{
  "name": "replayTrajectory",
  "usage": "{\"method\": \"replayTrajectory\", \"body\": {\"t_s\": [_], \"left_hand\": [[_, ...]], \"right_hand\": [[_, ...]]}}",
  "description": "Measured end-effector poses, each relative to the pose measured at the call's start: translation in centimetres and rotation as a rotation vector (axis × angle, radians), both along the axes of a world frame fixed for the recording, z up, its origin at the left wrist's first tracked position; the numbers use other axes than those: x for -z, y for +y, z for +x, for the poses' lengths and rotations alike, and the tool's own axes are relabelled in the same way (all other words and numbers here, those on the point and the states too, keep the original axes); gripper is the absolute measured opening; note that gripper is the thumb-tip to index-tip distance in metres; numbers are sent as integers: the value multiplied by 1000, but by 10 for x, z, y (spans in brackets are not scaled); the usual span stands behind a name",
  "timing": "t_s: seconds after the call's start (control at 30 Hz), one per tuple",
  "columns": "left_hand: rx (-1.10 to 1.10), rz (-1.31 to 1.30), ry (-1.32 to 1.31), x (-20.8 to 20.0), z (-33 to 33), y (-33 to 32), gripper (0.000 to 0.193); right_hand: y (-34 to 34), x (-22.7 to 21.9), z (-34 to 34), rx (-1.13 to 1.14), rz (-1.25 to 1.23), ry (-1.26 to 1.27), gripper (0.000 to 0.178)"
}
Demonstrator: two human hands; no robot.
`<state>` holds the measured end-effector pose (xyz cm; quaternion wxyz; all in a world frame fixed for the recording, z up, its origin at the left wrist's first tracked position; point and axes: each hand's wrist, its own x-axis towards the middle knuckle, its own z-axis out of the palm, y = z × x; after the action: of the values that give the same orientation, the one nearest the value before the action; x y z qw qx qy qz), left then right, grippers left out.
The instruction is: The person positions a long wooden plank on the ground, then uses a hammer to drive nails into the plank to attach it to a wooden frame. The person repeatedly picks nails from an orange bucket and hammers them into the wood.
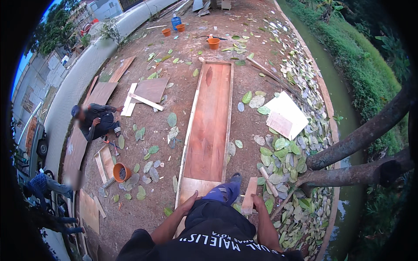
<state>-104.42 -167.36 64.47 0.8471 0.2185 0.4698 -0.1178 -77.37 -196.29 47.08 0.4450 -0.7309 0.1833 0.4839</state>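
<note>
A long shallow wooden box [207,117], with a reddish plywood bottom and narrow raised side rails, lies on the ground ahead of me. At its near end is a paler plywood piece [191,186]. My left hand [190,202] is over this piece beside my leg; whether it touches the wood is unclear, and its fingers are partly hidden. My right hand [258,202] grips a short flat wooden board [249,195] by its edge, to the right of the box. My shoe stands at the box's right rail.
On the left a person [98,119] crouches by plywood sheets [150,90], a hammer [115,148] and an orange bucket [122,172]. Another orange bucket [213,43] stands beyond the box. White panels [289,113], fallen leaves, tree trunks [361,130] and a water channel [331,65] lie right.
</note>
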Motion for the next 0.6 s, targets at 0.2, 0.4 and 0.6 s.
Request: {"method": "replayTrajectory", "body": {"t_s": [0.2, 0.4, 0.6], "left_hand": [[589, 867, 176, 104, 159, 8, 66], [233, 803, -79, 56, 232, 15, 59], [-150, 888, 336, 124, 157, 5, 52]], "right_hand": [[52, 2, 141, -804, -117, -450, 59], [60, -95, 231, -1087, -549, -561, 69], [18, -66, 324, -1194, -711, -483, 50]]}}
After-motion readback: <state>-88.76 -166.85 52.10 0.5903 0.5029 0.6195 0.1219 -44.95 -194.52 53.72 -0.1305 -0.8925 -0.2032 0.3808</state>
